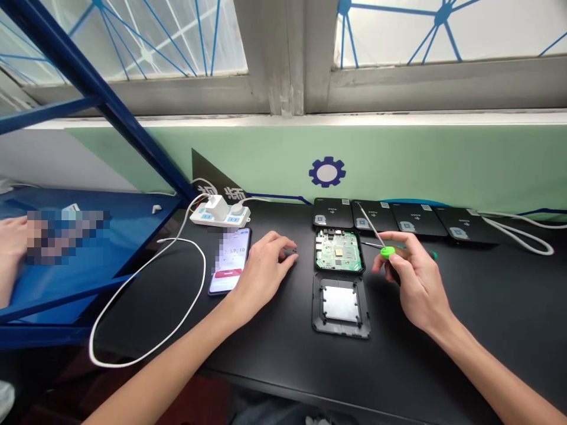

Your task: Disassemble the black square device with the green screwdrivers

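My left hand (pixel 266 262) rests low over the black table, its thumb and forefinger slightly apart around tiny dark pieces, perhaps screws (pixel 294 251). Between my hands lies an opened black box with a green circuit board (pixel 339 251) facing up. Its separated black cover (pixel 318 321), with a silver metal plate (pixel 340 303), lies just nearer to me. In my right hand (pixel 419 280) is a screwdriver (pixel 388 252) with a bright green end, its thin shaft pointing up and left. Under that hand a second screwdriver (pixel 371 245) lies on the table, partly hidden.
Several closed black boxes (pixel 416 219) line the wall side. A lit phone (pixel 228 260) lies left of my left hand, near a white power strip (pixel 220 213) and looped white cable (pixel 204 277). Across a blue frame (pixel 133 141), another person's hand (pixel 15 236) rests at a blue table.
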Tool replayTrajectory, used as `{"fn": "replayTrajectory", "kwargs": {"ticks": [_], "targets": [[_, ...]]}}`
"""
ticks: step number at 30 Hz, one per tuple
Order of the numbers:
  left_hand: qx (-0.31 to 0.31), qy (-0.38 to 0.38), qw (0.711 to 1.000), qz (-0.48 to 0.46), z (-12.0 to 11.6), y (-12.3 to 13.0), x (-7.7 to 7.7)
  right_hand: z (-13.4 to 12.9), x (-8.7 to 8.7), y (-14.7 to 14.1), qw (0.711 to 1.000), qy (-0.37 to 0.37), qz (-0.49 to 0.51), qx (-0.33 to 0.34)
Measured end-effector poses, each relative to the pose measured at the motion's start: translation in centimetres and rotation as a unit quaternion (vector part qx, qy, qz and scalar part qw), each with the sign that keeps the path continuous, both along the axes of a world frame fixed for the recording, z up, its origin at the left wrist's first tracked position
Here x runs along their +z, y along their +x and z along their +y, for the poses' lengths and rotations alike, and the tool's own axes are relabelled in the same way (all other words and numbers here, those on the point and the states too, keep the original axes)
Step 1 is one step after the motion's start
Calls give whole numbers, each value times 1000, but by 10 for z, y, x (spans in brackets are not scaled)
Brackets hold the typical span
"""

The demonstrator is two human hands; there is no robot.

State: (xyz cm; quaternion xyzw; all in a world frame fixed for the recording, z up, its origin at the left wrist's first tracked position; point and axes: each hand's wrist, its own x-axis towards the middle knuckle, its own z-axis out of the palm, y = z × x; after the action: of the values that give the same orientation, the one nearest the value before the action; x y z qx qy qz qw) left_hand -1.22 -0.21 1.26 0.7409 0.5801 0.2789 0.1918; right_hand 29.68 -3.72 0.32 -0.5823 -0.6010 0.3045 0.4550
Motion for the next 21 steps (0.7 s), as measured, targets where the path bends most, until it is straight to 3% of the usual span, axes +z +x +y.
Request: {"fn": "replayTrajectory", "kwargs": {"ticks": [10,21], "targets": [[-15,4,1000,23,15,-1,-15,-1,1,2,1000,16,-20,4],[-12,6,1000,6,18,0,-16,-7,-1,2,999,12,-29,15]]}}
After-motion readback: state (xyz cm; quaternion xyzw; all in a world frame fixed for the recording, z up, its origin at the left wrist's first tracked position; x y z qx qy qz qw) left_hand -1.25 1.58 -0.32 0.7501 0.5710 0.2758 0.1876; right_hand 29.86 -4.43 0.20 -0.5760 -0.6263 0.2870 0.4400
